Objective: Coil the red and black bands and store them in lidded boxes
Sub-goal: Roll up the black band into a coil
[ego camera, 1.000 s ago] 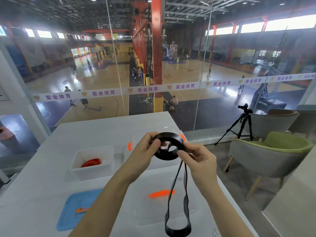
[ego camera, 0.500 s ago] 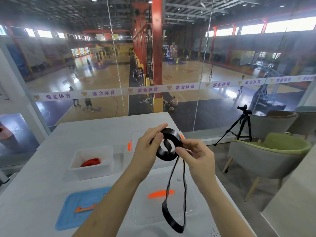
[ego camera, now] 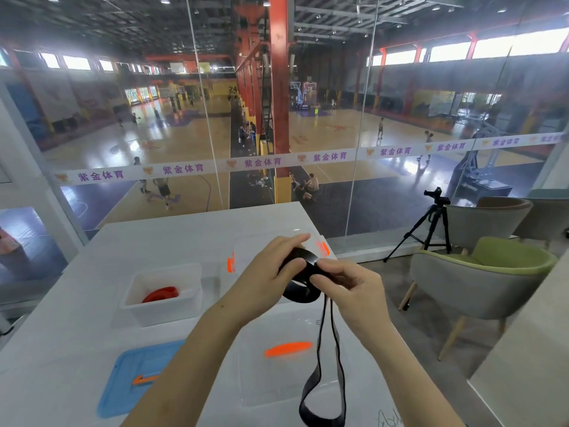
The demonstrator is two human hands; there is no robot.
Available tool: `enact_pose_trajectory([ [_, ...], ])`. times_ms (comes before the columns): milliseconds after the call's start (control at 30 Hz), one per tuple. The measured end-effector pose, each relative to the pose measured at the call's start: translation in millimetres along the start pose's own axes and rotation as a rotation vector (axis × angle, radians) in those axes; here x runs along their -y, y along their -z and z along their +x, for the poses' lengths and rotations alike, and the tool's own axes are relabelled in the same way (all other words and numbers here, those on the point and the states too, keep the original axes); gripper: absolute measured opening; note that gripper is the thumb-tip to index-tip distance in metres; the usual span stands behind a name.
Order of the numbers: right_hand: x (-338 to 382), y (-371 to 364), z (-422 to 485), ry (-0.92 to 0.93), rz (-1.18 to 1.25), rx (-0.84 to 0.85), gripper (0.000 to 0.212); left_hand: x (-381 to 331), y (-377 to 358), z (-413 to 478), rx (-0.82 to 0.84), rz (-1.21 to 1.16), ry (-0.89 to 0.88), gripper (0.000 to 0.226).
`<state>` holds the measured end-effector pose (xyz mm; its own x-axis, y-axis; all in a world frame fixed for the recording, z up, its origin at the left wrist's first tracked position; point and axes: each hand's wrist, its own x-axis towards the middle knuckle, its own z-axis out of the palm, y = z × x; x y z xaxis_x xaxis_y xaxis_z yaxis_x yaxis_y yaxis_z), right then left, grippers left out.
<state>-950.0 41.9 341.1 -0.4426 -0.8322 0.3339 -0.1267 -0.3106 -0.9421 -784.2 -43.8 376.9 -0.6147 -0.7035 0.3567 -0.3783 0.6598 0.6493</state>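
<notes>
- Both hands meet at frame centre: the left hand (ego camera: 271,280) and right hand (ego camera: 354,288) pinch the black band (ego camera: 303,295), partly coiled, its loose loop dangling toward the lower frame.
- The red band (ego camera: 160,294) lies coiled in an open white box (ego camera: 160,308) at left on the surface (ego camera: 92,334).
- A blue lid (ego camera: 135,377) lies at lower left.

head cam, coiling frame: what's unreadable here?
- black band: the coil's turn count is hidden by the left hand and right hand.
- clear box behind: contents blocked by the hands.
- red band: partly hidden by the white box wall.
</notes>
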Motion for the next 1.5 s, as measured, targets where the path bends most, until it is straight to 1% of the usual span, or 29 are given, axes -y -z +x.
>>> enact_pose_trajectory([
  [100,-0.1,-2.8,-1.5,-0.005,-0.002,0.007,0.036,-3.3,6.2,7.0,0.065,0.135,0.017,0.034],
  [167,-4.3,-4.1,-3.2,-0.023,0.016,-0.005,0.034,-2.4,8.1,9.1,0.086,0.149,0.042,0.029],
  [233,-9.1,-4.6,-6.0,-0.047,0.055,-0.024,0.032,-0.6,5.8,8.3,0.078,0.112,0.054,0.025],
  [333,-14.9,-3.5,-10.5,-0.075,0.111,-0.031,0.032,3.1,-1.3,4.8,-0.059,-0.024,0.087,0.024],
  [467,-22.4,-0.6,-12.8,-0.052,0.111,-0.037,0.031,4.8,-15.2,-0.8,-0.274,-0.333,0.207,0.026],
  [533,-24.7,0.0,-11.9,-0.053,0.092,-0.035,0.032,6.1,-20.5,-2.8,-0.337,-0.388,0.224,0.026],
  [567,-25.5,0.5,-11.4,-0.06,0.089,-0.039,0.031,7.6,-21.4,-3.7,-0.334,-0.381,0.221,0.027],
  [633,-26.2,2.9,-10.6,-0.06,0.073,-0.048,0.032,12.5,-19.1,-4.1,-0.26,-0.31,0.204,0.028],
  [733,-25.3,8.4,-8.8,-0.032,0.003,-0.051,0.042,18.8,-9.7,-4.2,-0.1,-0.192,0.16,0.031],
  [867,-15.5,9.3,-7.6,0.004,-0.084,0.004,0.044,6.6,-5.1,-1.4,0.094,0.055,0.053,0.038],
  [933,-11.2,8.6,-7.1,0.015,-0.083,0.013,0.043,-1.6,-5.6,3.0,0.126,0.103,0.052,0.031],
  [1000,-8.2,8.8,-5.5,0.008,-0.053,0.011,0.043,-5.1,-6.4,6.2,0.101,0.05,0.051,0.019],
  [1067,-5.9,9.5,-3.1,0.025,-0.005,-0.008,0.044,-5.6,-9.2,6.4,0.036,-0.071,0.06,0.014],
  [1167,-6.7,10.0,-0.8,0.05,0.101,-0.042,0.043,-5.2,-16.1,4.8,-0.15,-0.365,0.121,0.017],
  [1233,-9.4,9.6,-1.2,0.046,0.126,-0.06,0.04,-6.3,-21.7,4.8,-0.23,-0.56,0.194,0.019],
  [1300,-11.4,10.2,-2.0,0.042,0.126,-0.083,0.036,-5.6,-28.1,4.9,-0.227,-0.726,0.242,0.02],
  [1367,-13.2,12.4,-1.8,0.052,0.132,-0.104,0.033,-4.9,-30.6,2.5,-0.179,-0.811,0.271,0.021],
  [1433,-15.5,15.3,-0.5,0.03,0.151,-0.113,0.031,-2.0,-28.2,0.1,-0.13,-0.807,0.299,0.022],
  [1500,-17.8,18.3,1.6,0.004,0.148,-0.113,0.03,1.9,-21.9,0.3,-0.09,-0.681,0.284,0.022],
])
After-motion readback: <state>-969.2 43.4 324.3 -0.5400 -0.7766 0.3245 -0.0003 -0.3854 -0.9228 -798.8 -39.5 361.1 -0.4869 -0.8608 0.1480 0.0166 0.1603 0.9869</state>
